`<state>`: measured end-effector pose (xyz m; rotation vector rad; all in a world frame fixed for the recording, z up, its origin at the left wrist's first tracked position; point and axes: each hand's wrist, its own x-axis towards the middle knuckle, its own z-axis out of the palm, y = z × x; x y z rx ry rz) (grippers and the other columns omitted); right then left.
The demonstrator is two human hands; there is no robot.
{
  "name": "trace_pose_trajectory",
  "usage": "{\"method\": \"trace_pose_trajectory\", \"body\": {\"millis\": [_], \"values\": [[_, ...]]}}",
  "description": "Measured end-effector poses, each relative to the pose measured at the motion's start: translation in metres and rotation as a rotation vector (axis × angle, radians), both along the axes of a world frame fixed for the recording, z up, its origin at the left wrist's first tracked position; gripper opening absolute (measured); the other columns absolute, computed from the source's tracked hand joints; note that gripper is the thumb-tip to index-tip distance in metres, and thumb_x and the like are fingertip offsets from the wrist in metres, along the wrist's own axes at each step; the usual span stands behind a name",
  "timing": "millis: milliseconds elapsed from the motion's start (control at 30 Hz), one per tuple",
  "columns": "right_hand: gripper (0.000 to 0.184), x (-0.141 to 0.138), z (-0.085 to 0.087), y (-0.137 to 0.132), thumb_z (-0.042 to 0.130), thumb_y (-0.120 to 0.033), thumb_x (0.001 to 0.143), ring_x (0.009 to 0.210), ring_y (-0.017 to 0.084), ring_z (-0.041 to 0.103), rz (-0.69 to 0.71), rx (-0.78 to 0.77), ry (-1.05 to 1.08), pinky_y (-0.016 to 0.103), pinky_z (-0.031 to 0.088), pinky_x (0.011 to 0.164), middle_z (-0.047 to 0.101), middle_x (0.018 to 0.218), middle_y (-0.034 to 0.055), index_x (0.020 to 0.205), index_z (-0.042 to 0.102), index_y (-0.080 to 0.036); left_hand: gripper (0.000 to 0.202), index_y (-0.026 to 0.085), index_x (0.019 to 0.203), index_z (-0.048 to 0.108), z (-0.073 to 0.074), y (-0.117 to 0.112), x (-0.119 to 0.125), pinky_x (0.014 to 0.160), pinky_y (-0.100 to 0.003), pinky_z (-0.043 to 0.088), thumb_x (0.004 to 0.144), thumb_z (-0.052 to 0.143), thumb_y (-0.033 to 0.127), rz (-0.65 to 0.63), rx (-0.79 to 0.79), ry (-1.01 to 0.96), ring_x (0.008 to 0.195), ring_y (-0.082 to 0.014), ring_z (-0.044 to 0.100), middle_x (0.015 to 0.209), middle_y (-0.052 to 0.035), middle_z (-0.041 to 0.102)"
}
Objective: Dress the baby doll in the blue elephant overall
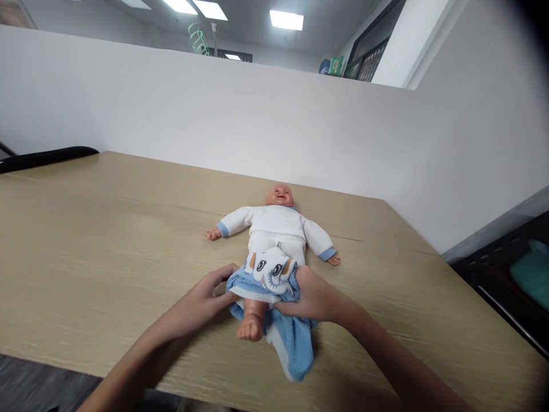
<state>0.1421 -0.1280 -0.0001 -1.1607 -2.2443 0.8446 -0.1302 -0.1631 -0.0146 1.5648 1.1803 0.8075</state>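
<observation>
A baby doll (278, 220) in a white top with blue cuffs lies on its back on the wooden table (107, 252), head away from me. Blue trousers (291, 337) with a white elephant face are bunched around its hips and legs. One bare foot (250, 327) sticks out toward me. My left hand (205, 300) pinches the left side of the trousers' waistband. My right hand (315, 296) grips the right side of the waistband, fingers closed on the fabric.
A white partition wall (214, 120) runs behind the table. A black chair back (47, 157) shows at the far left. A dark shelf with a teal object (534, 274) sits at the right. The table's near edge is just below my forearms.
</observation>
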Motion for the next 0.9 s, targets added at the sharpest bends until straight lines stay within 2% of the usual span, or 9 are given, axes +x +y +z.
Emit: {"method": "trace_pose_trajectory", "body": {"millis": [100, 200, 300, 367, 467, 567, 700, 800, 900], "values": [[0.043, 0.01, -0.004, 0.002, 0.086, -0.053, 0.082, 0.088, 0.024, 0.069, 0.108, -0.021, -0.02, 0.037, 0.059, 0.082, 0.075, 0.098, 0.0037, 0.105, 0.071, -0.02, 0.047, 0.025, 0.131, 0.072, 0.008, 0.006, -0.007, 0.117, -0.049, 0.051, 0.096, 0.068, 0.054, -0.011, 0.004, 0.049, 0.13, -0.0346, 0.067, 0.138, -0.0114, 0.074], [0.041, 0.018, -0.011, -0.002, 0.08, -0.048, 0.091, 0.109, 0.026, 0.068, 0.1, -0.071, 0.165, 0.041, 0.056, 0.101, 0.071, 0.117, 0.0069, 0.119, 0.067, -0.021, 0.052, 0.028, 0.137, 0.069, 0.012, 0.01, -0.015, 0.119, -0.048, 0.049, 0.092, 0.074, 0.054, -0.068, 0.017, 0.112, 0.137, -0.0338, 0.063, 0.146, -0.0098, 0.069], [0.034, 0.025, -0.027, -0.006, 0.075, -0.042, 0.096, 0.115, 0.026, 0.068, 0.022, -0.271, 0.427, 0.04, 0.055, 0.104, 0.07, 0.122, 0.0068, 0.122, 0.067, -0.023, 0.056, 0.029, 0.14, 0.065, 0.016, 0.014, -0.022, 0.119, -0.046, 0.049, 0.09, 0.079, 0.05, -0.189, 0.038, 0.132, 0.135, -0.0302, 0.063, 0.146, -0.0079, 0.068], [0.04, 0.027, -0.037, -0.006, 0.078, -0.044, 0.093, 0.116, 0.026, 0.07, -0.08, -0.441, 0.592, 0.039, 0.056, 0.102, 0.073, 0.124, 0.0065, 0.126, 0.067, -0.025, 0.059, 0.028, 0.14, 0.062, 0.021, 0.017, -0.02, 0.117, -0.046, 0.049, 0.089, 0.081, 0.05, -0.218, 0.071, 0.133, 0.132, -0.0295, 0.063, 0.145, -0.0085, 0.066], [0.06, 0.025, -0.045, -0.006, 0.09, -0.045, 0.08, 0.11, 0.025, 0.074, -0.205, -0.658, 0.815, 0.037, 0.059, 0.098, 0.076, 0.127, 0.0068, 0.132, 0.066, -0.025, 0.058, 0.026, 0.139, 0.063, 0.033, 0.026, -0.006, 0.111, -0.046, 0.052, 0.092, 0.074, 0.058, -0.112, 0.14, 0.21, 0.126, -0.0304, 0.064, 0.144, -0.0107, 0.064], [0.067, 0.022, -0.043, -0.007, 0.095, -0.042, 0.071, 0.1, 0.024, 0.077, -0.215, -0.772, 0.896, 0.033, 0.062, 0.09, 0.079, 0.121, 0.0069, 0.129, 0.068, -0.023, 0.06, 0.024, 0.138, 0.065, 0.045, 0.045, 0.014, 0.109, -0.047, 0.05, 0.094, 0.068, 0.065, -0.057, 0.285, 0.361, 0.124, -0.0316, 0.061, 0.139, -0.0119, 0.064], [0.071, 0.025, -0.04, -0.011, 0.094, -0.041, 0.069, 0.104, 0.025, 0.077, -0.182, -0.764, 0.894, 0.033, 0.061, 0.091, 0.078, 0.124, 0.0066, 0.133, 0.066, -0.024, 0.057, 0.025, 0.127, 0.075, 0.065, 0.077, 0.031, 0.102, -0.04, 0.051, 0.084, 0.08, 0.061, -0.313, 0.344, 0.469, 0.117, -0.0306, 0.063, 0.123, -0.0093, 0.071], [0.075, 0.028, -0.041, -0.013, 0.09, -0.045, 0.07, 0.112, 0.028, 0.076, -0.145, -0.765, 0.924, 0.038, 0.06, 0.098, 0.077, 0.128, 0.0099, 0.137, 0.063, -0.024, 0.041, 0.025, 0.098, 0.082, 0.078, 0.097, 0.039, 0.089, -0.033, 0.054, 0.071, 0.091, 0.054, -0.513, 0.261, 0.426, 0.098, -0.0279, 0.068, 0.102, -0.004, 0.075], [0.073, 0.028, -0.043, -0.014, 0.088, -0.048, 0.072, 0.113, 0.029, 0.075, -0.095, -0.766, 0.934, 0.04, 0.059, 0.1, 0.077, 0.124, 0.0107, 0.136, 0.064, -0.023, 0.027, 0.024, 0.093, 0.079, 0.081, 0.109, 0.048, 0.079, -0.031, 0.056, 0.074, 0.089, 0.041, -0.795, 0.086, 0.305, 0.088, -0.0249, 0.069, 0.093, -0.0006, 0.075]]}}
